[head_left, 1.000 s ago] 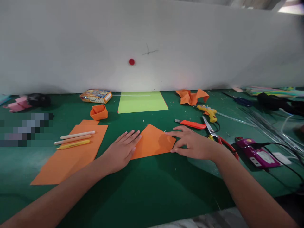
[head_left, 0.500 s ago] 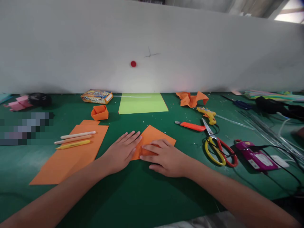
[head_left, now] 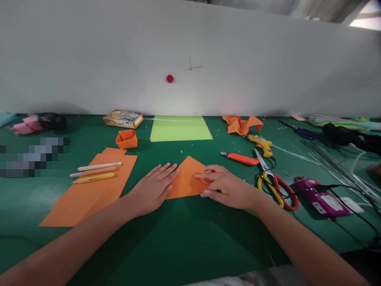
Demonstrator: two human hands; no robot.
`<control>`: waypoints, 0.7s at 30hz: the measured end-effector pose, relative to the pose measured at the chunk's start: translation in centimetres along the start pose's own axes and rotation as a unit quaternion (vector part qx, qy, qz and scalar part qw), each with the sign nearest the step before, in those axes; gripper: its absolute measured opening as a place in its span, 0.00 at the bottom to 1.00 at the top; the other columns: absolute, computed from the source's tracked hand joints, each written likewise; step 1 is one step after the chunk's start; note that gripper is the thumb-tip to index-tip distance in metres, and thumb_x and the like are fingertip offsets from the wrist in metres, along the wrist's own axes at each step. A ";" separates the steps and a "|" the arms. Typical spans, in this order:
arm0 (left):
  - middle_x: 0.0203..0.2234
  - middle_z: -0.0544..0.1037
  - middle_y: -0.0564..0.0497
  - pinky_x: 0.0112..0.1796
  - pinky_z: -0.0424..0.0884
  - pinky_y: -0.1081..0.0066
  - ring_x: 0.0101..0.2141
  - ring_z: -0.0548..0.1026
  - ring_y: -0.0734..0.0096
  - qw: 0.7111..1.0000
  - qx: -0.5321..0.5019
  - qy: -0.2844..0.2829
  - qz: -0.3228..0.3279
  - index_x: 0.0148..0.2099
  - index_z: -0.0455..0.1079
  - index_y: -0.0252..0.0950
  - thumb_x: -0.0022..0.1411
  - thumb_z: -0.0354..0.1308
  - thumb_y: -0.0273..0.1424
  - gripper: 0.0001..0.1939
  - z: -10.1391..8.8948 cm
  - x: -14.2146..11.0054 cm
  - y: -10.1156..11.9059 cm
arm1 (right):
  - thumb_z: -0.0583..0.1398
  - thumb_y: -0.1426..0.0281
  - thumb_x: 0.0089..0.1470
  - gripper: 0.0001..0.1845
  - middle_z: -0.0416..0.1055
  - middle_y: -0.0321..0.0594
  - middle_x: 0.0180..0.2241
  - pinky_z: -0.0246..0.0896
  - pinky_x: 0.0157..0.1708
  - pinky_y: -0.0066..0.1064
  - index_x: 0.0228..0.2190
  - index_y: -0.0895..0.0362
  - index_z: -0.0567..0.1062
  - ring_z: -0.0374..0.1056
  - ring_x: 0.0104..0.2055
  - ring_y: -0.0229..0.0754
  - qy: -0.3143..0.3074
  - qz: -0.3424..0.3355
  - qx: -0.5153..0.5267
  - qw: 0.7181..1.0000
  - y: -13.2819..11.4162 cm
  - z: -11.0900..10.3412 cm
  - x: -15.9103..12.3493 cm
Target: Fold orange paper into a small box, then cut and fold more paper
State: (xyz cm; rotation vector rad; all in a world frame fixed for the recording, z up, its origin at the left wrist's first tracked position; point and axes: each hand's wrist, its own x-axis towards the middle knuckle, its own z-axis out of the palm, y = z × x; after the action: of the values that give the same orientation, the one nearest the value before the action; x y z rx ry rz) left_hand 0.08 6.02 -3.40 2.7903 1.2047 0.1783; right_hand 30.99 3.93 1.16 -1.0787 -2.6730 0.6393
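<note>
A folded sheet of orange paper (head_left: 187,180) lies on the green table in front of me, its peak pointing away. My left hand (head_left: 154,188) rests flat on its left side, fingers stretched out. On its right side lies my right hand (head_left: 228,187), fingers spread and slightly bent, the tips touching the paper. Neither hand grips anything. The paper's right corner is hidden under the right hand.
Left are orange sheets (head_left: 98,198) with several pens (head_left: 95,178), a folded orange paper box (head_left: 127,139) and a small carton (head_left: 123,119). Yellow-green paper (head_left: 181,129) lies behind. Right are a cutter (head_left: 242,159), scissors (head_left: 278,186), a glue gun (head_left: 262,145), a purple device (head_left: 323,198) and crumpled orange paper (head_left: 242,125).
My right hand has slid rightward across the orange paper, uncovering its middle and lower edge. The left hand stays on the left side. The view has shifted slightly.
</note>
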 end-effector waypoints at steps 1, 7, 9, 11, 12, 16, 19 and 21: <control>0.72 0.53 0.50 0.69 0.49 0.54 0.71 0.51 0.61 1.000 0.002 -0.001 0.001 0.74 0.54 0.38 0.77 0.36 0.38 0.28 0.0 0.0 0.0 | 0.55 0.57 0.69 0.19 0.66 0.32 0.65 0.49 0.66 0.54 0.42 0.47 0.85 0.51 0.69 0.56 -0.009 0.017 0.020 1.000 0.3 -0.2 -0.1; 0.72 0.53 0.51 0.69 0.49 0.54 0.71 0.51 0.62 1.000 0.008 0.001 0.003 0.74 0.53 0.40 0.77 0.36 0.38 0.28 0.1 0.0 -0.1 | 0.53 0.51 0.68 0.22 0.64 0.30 0.66 0.44 0.67 0.56 0.44 0.44 0.85 0.49 0.70 0.57 -0.059 0.060 0.062 0.995 0.4 -1.2 -0.4; 0.72 0.53 0.51 0.69 0.49 0.54 0.71 0.51 0.61 1.000 0.007 0.001 0.002 0.74 0.53 0.40 0.77 0.36 0.38 0.28 0.0 0.0 -0.1 | 0.53 0.50 0.67 0.22 0.64 0.29 0.66 0.41 0.67 0.58 0.43 0.44 0.85 0.48 0.70 0.58 -0.063 0.075 0.059 0.993 0.5 -1.6 -0.6; 0.73 0.52 0.51 0.69 0.48 0.54 0.71 0.50 0.61 1.000 0.009 -0.004 0.001 0.74 0.53 0.39 0.77 0.36 0.38 0.28 0.0 -0.1 -0.1 | 0.53 0.50 0.67 0.23 0.63 0.29 0.66 0.40 0.67 0.59 0.40 0.44 0.85 0.48 0.70 0.59 -0.065 0.098 0.065 0.991 0.9 -1.9 -0.9; 0.73 0.52 0.51 0.69 0.48 0.54 0.71 0.50 0.61 1.000 0.010 -0.006 0.000 0.74 0.53 0.39 0.77 0.36 0.38 0.28 0.0 -0.1 0.0 | 0.53 0.50 0.67 0.24 0.63 0.28 0.67 0.40 0.67 0.60 0.40 0.44 0.85 0.48 0.70 0.59 -0.068 0.109 0.072 0.989 1.1 -2.0 -1.0; 0.72 0.53 0.51 0.69 0.49 0.54 0.71 0.51 0.61 1.000 0.005 0.003 0.003 0.75 0.52 0.41 0.77 0.36 0.38 0.28 0.0 -0.1 -0.1 | 0.52 0.49 0.67 0.25 0.63 0.30 0.67 0.46 0.65 0.60 0.38 0.46 0.85 0.50 0.69 0.59 -0.072 0.118 0.092 0.986 2.2 -2.2 -1.4; 0.72 0.53 0.51 0.69 0.49 0.54 0.71 0.51 0.61 1.000 0.004 0.004 0.004 0.75 0.52 0.41 0.77 0.37 0.37 0.28 0.1 -0.1 -0.2 | 0.53 0.50 0.67 0.23 0.65 0.32 0.66 0.48 0.64 0.61 0.38 0.46 0.85 0.52 0.68 0.59 -0.053 0.094 0.079 0.991 2.5 -1.9 -1.4; 0.72 0.53 0.51 0.69 0.49 0.54 0.71 0.51 0.61 1.000 0.005 0.001 0.004 0.74 0.52 0.41 0.77 0.37 0.37 0.28 0.2 -0.1 -0.2 | 0.55 0.50 0.66 0.22 0.67 0.34 0.65 0.48 0.64 0.62 0.38 0.46 0.85 0.55 0.67 0.59 -0.036 0.070 0.065 0.995 2.5 -1.6 -1.3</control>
State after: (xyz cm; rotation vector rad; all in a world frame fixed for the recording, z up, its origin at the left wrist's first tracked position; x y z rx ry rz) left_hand -0.13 6.07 -3.59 2.8051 1.1983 0.1774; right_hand 33.93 5.14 1.44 -1.2375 -2.5894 0.8800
